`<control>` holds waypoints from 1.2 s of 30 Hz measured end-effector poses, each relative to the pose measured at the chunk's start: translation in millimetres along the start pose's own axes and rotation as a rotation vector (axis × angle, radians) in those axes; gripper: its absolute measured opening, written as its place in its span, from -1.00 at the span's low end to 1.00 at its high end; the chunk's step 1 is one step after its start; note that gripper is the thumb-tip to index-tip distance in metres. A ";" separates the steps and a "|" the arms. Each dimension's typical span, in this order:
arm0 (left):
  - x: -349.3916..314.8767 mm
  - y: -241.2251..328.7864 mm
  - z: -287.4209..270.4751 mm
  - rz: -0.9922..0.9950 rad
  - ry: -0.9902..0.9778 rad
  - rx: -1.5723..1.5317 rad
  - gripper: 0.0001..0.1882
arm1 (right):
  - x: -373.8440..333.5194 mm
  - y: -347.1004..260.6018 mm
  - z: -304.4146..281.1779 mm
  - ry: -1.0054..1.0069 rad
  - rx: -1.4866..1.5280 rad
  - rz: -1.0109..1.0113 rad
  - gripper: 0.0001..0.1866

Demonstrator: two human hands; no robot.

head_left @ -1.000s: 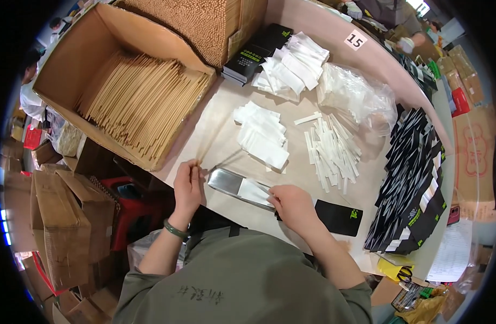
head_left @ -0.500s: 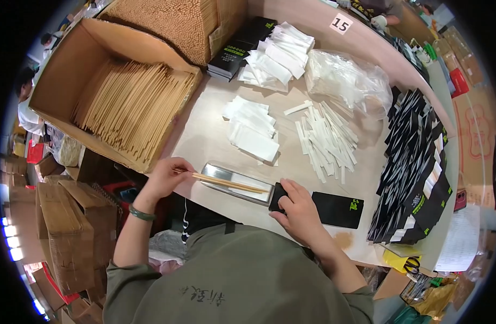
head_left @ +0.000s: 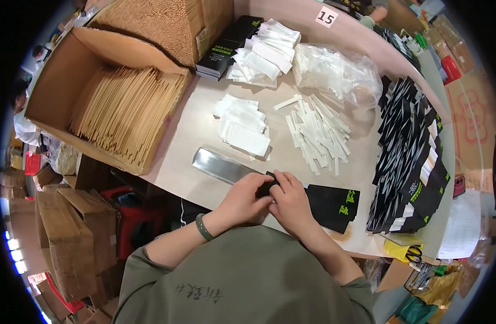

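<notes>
My left hand (head_left: 242, 200) and my right hand (head_left: 292, 204) meet at the near edge of the table, fingers closed on a black paper sleeve (head_left: 267, 187). Most of that sleeve is hidden under the fingers, and whether chopsticks are inside it cannot be seen. A shiny metal tray (head_left: 222, 166) runs from the upper left to beneath my left hand. To the right of my right hand lie flat black sleeves (head_left: 326, 204) with green print, overlapping each other. Beyond the tray sit a stack of white packets (head_left: 242, 132) and a heap of narrow white paper-wrapped strips (head_left: 319, 135).
An open cardboard box of wooden chopsticks (head_left: 126, 113) stands at the left, with another full box (head_left: 145, 24) behind. More white packets (head_left: 267, 51), a clear plastic bag (head_left: 337, 73) and black sleeves (head_left: 226, 51) lie at the back. Filled black sleeves (head_left: 407, 162) pile up at the right.
My left hand has moved right from the tray's far-left end to my right hand. The pair of chopsticks it held over the tray is out of sight. The flat sleeves have spread apart.
</notes>
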State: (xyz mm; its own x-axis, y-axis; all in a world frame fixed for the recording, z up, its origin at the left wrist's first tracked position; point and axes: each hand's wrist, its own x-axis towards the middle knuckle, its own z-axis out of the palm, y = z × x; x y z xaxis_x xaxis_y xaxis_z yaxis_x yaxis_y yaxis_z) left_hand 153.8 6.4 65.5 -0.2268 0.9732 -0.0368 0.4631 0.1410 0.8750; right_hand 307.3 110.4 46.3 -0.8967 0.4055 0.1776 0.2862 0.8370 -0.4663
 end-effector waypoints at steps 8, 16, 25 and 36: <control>-8.0 -40.9 -61.0 0.418 0.034 0.721 -0.32 | 13.8 -33.2 -21.0 -0.123 0.015 -0.173 -0.75; 9.7 0.4 -72.6 0.396 0.291 0.540 -0.39 | 47.4 -15.8 -132.3 0.122 -0.259 -0.475 -0.79; -27.3 -16.5 -31.1 -0.275 -0.359 -0.385 -0.57 | -18.6 67.6 -124.6 -0.200 -0.099 -0.083 -0.56; -19.7 -16.5 -42.7 -0.168 0.106 0.421 -0.48 | 2.6 1.1 -29.0 -0.011 -0.007 0.254 -0.64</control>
State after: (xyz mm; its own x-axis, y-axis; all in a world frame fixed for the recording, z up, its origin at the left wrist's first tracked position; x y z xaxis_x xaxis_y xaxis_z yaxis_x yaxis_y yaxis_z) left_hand 114.0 -22.8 72.4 -0.4045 0.9098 -0.0924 0.7153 0.3777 0.5880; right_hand 315.0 123.0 71.3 -0.7992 0.5993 0.0461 0.5051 0.7112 -0.4890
